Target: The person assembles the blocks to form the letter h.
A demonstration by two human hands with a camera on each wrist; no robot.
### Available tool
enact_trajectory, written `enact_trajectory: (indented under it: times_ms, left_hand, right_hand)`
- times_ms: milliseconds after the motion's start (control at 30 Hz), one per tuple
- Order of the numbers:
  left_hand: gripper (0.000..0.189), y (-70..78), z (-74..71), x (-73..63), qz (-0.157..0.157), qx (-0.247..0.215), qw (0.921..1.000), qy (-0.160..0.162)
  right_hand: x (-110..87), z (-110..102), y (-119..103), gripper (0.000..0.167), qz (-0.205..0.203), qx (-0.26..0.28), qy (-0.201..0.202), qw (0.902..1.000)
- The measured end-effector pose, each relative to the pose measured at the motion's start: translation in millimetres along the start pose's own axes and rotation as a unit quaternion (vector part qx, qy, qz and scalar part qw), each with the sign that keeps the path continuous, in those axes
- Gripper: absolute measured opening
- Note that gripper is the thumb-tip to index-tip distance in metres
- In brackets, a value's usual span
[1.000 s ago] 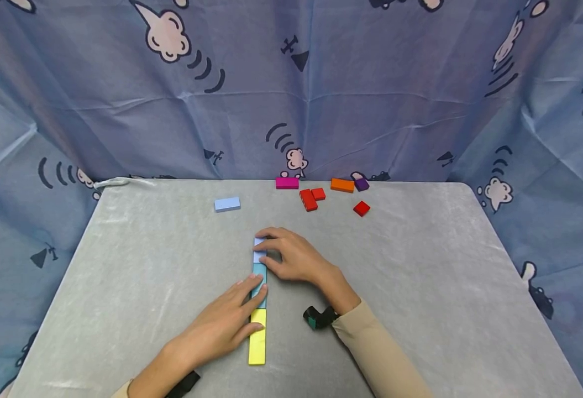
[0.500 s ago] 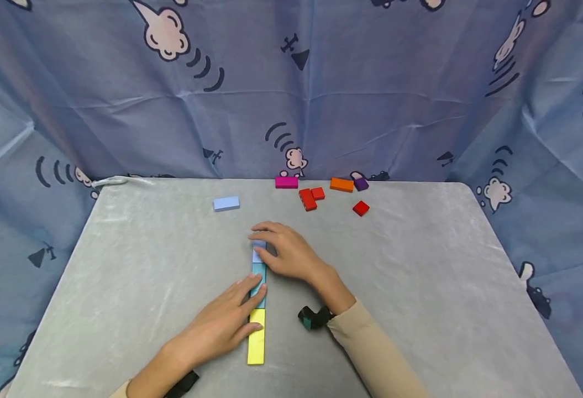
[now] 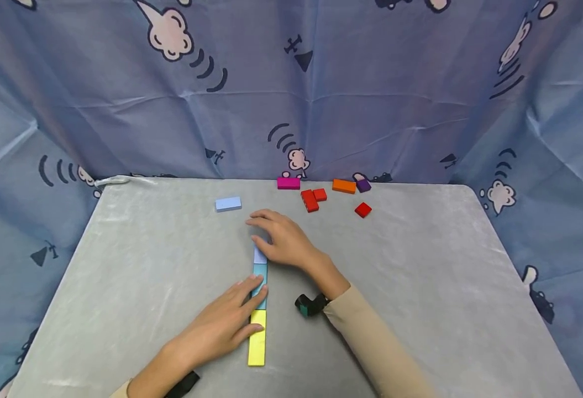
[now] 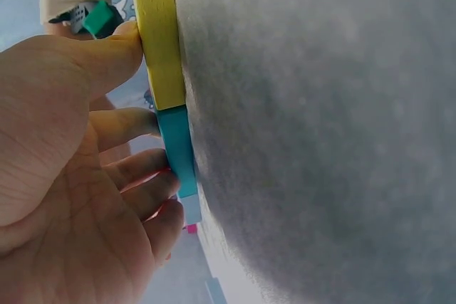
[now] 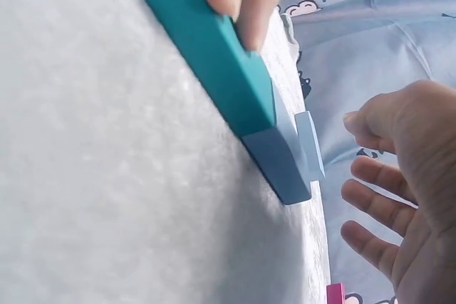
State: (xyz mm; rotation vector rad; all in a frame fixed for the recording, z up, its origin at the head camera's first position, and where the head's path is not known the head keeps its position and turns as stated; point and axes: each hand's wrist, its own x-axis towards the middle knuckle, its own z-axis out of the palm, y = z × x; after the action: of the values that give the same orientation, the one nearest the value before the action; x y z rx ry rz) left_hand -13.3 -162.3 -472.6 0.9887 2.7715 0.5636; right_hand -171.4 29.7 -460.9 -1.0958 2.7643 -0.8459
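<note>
Three blocks lie end to end in a straight row on the table: a yellow block (image 3: 257, 351) nearest, a teal block (image 3: 260, 269) in the middle, a light blue block (image 3: 260, 256) at the far end. My left hand (image 3: 216, 323) rests on the row, its fingertips on the teal block and its thumb on the yellow block (image 4: 160, 40). My right hand (image 3: 286, 240) hovers just beyond the light blue block (image 5: 281, 165), fingers spread and holding nothing. In the right wrist view a gap shows between that hand and the block.
Farther back lie another light blue block (image 3: 228, 204), a magenta block (image 3: 288, 183), several red blocks (image 3: 309, 200), an orange block (image 3: 343, 186) and a purple block (image 3: 363, 185). A patterned curtain (image 3: 251, 99) hangs behind the table's far edge (image 3: 410, 183).
My right hand has let go of the light blue block in the row and moved away from me, toward the far side. The left hand stays where it was.
</note>
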Motion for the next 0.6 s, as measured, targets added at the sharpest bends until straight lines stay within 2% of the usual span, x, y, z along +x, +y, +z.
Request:
enact_trajectory:
  times_ms: [133, 433, 600]
  left_hand:
    - [0.068, -0.5, 0.7, 0.2, 0.001, 0.007, 1.0, 0.0]
    - [0.068, -0.1, 0.3, 3.6, 0.004, 0.002, 1.0, -0.007]
    - [0.069, -0.8, 1.0, 2.2, 0.006, 0.001, 1.0, 0.0]
  right_hand:
    - [9.6, -0.8, 3.1, 0.042, 0.002, 0.003, -0.02, 0.9998]
    - [31.9, -17.8, 13.6, 0.044, 0.004, 0.024, -0.051, 0.9984]
    - [47.1, -14.8, 14.1, 0.044, -0.002, 0.021, -0.065, 0.9977]
